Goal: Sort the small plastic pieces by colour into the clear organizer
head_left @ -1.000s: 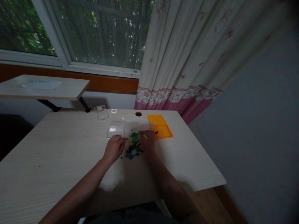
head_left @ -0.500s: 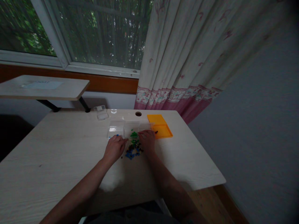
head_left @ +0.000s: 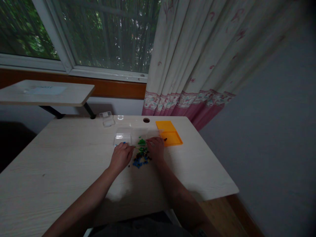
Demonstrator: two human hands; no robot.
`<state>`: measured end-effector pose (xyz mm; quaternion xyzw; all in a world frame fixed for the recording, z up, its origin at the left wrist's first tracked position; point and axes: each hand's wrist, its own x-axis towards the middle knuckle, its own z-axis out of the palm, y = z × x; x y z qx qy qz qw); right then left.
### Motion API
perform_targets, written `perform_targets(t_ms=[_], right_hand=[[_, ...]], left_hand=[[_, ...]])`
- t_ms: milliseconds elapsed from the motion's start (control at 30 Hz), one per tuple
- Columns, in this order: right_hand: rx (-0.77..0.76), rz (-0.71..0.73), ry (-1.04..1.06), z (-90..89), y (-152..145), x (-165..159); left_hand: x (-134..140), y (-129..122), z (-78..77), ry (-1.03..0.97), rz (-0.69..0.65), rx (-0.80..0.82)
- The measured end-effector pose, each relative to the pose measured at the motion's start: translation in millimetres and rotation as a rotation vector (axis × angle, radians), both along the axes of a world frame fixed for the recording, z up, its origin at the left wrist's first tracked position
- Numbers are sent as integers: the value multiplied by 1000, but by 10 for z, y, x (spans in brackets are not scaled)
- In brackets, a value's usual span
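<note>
A loose pile of small blue, black, yellow and green pieces [head_left: 139,160] lies on the table between my hands. On the pile's left, my left hand [head_left: 122,154] is closed, its fingertips pinched by a tiny yellowish-green bit. My right hand [head_left: 155,147] curls at the other side, fingers drawn together near the green pieces [head_left: 141,142]; whatever it pinches is too small to name. Beyond both hands are clear plastic compartment trays [head_left: 122,135], with a few blue bits in the left one. The right hand partly covers the right-hand tray.
An open orange case [head_left: 173,138] with a dark piece in it lies at the right. A small clear box [head_left: 108,120] stands open at the back left. A raised shelf [head_left: 81,93] overhangs the far left. The table [head_left: 212,174] ends at the right near the wall.
Both hands stay nearly in place over the pile. Only slight finger movement shows, and the pieces look the same.
</note>
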<state>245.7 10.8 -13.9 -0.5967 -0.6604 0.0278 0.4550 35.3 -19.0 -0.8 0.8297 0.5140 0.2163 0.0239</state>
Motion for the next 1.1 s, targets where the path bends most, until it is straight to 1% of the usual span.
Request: perform_targets(t_ms=[200,500,800,1100], right_hand=[[19,24,10,-14,0,3],[-4,21,3,-40,12,3],[25,47,25,-42,5,-2],[5,43,41,-32,2,-3]], left_hand=[[11,-8,21,26,-9,-24],[4,-14,12,29,1,-16],[-1,-6,-31,51,-12,-24],[-4,-16,7,15,30,-18]])
